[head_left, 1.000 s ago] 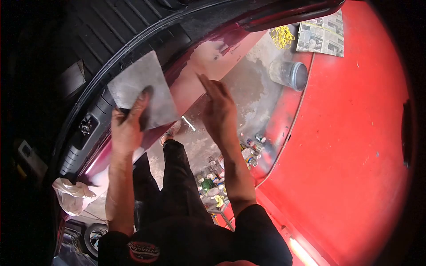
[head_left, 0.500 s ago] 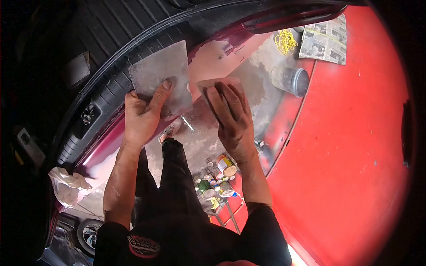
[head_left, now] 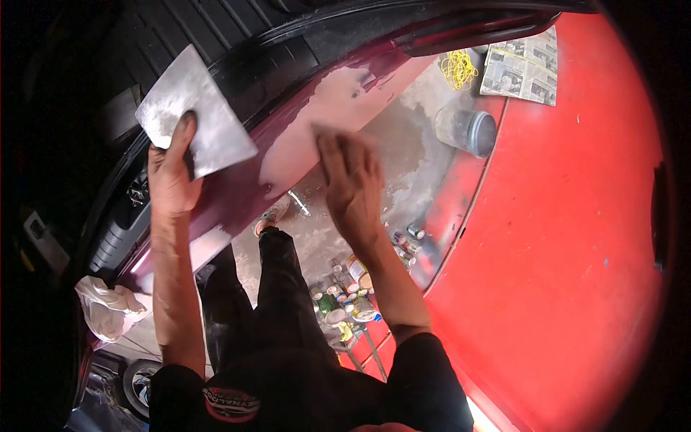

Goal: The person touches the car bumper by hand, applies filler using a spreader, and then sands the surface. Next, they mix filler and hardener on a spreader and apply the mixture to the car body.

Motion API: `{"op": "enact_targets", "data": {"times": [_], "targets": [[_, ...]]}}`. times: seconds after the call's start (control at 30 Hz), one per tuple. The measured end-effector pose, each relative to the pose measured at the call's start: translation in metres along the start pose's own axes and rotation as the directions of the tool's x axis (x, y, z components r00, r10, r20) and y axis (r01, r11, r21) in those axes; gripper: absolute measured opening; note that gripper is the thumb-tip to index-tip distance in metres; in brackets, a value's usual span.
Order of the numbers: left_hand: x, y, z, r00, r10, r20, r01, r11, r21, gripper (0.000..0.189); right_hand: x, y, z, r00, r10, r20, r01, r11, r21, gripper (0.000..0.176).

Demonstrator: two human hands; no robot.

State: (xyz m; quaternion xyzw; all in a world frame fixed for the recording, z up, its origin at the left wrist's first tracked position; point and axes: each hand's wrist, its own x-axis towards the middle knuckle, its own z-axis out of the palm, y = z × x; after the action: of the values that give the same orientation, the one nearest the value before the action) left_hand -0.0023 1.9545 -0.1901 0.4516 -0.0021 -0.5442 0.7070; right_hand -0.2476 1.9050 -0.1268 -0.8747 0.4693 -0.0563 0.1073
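My left hand (head_left: 173, 173) grips a flat, smeared grey putty board (head_left: 209, 137), thumb on its upper face and fingers beneath. The board is tilted over the dark trim of a maroon car's rear. My right hand (head_left: 350, 180) is blurred by motion, its fingers pressed together on a thin flat putty spreader (head_left: 321, 132), of which only a smeared edge shows. Below and between the hands runs a maroon car panel (head_left: 241, 180) with a large pale pinkish patch (head_left: 309, 122) of uneven outline. Neither hand touches that patch.
On the right is a wide red surface (head_left: 547, 216). A clear tub (head_left: 461, 129), yellow cord (head_left: 458, 68) and newspaper (head_left: 522, 68) lie at the far side. Several cans (head_left: 338, 306) stand low in the middle. A white cloth bundle (head_left: 108, 306) sits at the lower left.
My left hand has swung the board left and turned it, away from my right hand. My right hand has shifted slightly left with the spreader. More of the pale patch shows.
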Motion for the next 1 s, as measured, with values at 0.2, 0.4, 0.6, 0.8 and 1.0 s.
{"op": "enact_targets", "data": {"times": [0.2,0.4,0.6,0.8,1.0], "targets": [[0.011,0.005,-0.049,0.927,-0.107,0.359,0.146,0.986,-0.084,0.039,0.043,0.014,0.030,0.982,0.135,-0.136,-0.179,0.895,-0.408,0.055],[0.014,-0.007,-0.062,0.961,-0.111,0.255,0.125,0.991,-0.040,0.041,0.058,0.021,0.049,0.966,0.189,-0.178,-0.256,0.811,-0.527,0.055],[0.011,-0.006,-0.055,0.966,-0.108,0.233,0.116,0.993,-0.021,0.040,0.059,0.024,0.064,0.961,0.227,-0.161,-0.278,0.793,-0.542,0.057],[0.010,-0.005,-0.053,0.972,-0.127,0.199,0.127,0.992,0.010,0.039,0.055,0.021,0.067,0.966,0.227,-0.122,-0.257,0.871,-0.419,0.053],[0.010,-0.004,-0.051,0.973,-0.133,0.186,0.129,0.991,0.030,0.040,0.052,0.004,0.057,0.968,0.233,-0.091,-0.250,0.924,-0.291,0.053]]}}
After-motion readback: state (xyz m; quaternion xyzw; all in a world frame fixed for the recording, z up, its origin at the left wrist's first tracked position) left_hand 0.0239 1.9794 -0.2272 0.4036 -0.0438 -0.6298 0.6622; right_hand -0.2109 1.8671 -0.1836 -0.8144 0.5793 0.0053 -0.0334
